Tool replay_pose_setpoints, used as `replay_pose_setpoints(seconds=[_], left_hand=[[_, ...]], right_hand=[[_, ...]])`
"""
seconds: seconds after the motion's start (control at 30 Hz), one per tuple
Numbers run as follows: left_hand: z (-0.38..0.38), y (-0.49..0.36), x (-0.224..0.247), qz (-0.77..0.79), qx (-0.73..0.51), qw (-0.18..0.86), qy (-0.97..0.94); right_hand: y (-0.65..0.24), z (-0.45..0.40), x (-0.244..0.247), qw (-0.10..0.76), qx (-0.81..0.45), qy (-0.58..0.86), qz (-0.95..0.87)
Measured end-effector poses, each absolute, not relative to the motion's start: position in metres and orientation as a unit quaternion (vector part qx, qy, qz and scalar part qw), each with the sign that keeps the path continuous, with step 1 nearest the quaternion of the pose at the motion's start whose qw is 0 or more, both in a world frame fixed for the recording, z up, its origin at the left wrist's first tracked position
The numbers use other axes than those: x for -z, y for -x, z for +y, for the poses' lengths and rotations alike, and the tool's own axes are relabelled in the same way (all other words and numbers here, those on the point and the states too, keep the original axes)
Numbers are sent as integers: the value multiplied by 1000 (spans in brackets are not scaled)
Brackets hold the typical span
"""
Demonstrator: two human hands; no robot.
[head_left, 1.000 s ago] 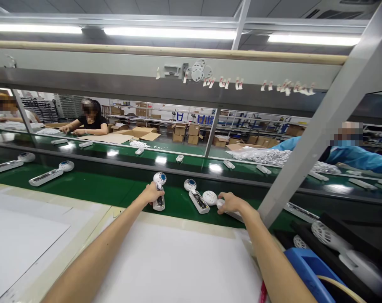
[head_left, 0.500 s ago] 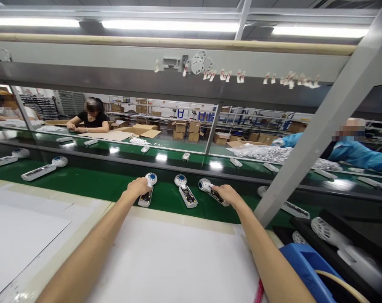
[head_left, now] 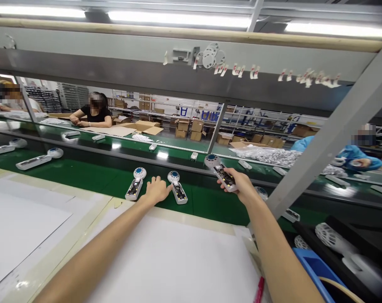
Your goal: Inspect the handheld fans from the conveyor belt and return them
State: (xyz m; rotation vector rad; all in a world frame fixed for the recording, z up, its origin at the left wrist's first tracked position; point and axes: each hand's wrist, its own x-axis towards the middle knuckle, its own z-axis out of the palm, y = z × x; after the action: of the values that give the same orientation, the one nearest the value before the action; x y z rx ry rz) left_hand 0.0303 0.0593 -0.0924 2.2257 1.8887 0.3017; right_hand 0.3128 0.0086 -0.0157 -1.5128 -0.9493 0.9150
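Note:
My right hand [head_left: 240,183] grips a white handheld fan [head_left: 224,174], raised over the green belt [head_left: 206,206], its open handle showing a circuit board. My left hand [head_left: 157,190] has its fingers apart, low over the belt between two more open fans. One fan [head_left: 134,187] lies just left of it. The other fan [head_left: 179,193] is on its right, close to the thumb; whether they touch I cannot tell. Both have round heads with a blue centre and bare boards in the handles.
Another fan [head_left: 41,160] lies farther left on the belt. A slanted metal post [head_left: 307,168] rises at right, near my right forearm. Beside it are a blue bin [head_left: 314,269] and a red pen [head_left: 259,290]. White paper [head_left: 191,256] covers the near table. People sit across the line.
My right hand has lifted its fan off the belt. My left hand has let go of the left fan and moved right, toward the middle fan. The view has shifted slightly.

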Motion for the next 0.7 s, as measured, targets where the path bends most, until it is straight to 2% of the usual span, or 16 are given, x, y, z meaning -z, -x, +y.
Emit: replay_pose_setpoints(seconds=[0.23,0.4,0.57,0.7], left_hand=[[61,-68,103,662,-133,193,-712],[74,-84,100,670,-192,341,-630],[60,-96,83,549,-305,554,-547],[37,-100,42,384,-447,649,-481]], right_hand=[[-316,-9,-10,622,-376,565,-391],[-319,-20,-22,673,-372,501,-397],[-307,-40,-38,695,-372,432,-438],[-295,-57,-51,699,-352,388,-487]])
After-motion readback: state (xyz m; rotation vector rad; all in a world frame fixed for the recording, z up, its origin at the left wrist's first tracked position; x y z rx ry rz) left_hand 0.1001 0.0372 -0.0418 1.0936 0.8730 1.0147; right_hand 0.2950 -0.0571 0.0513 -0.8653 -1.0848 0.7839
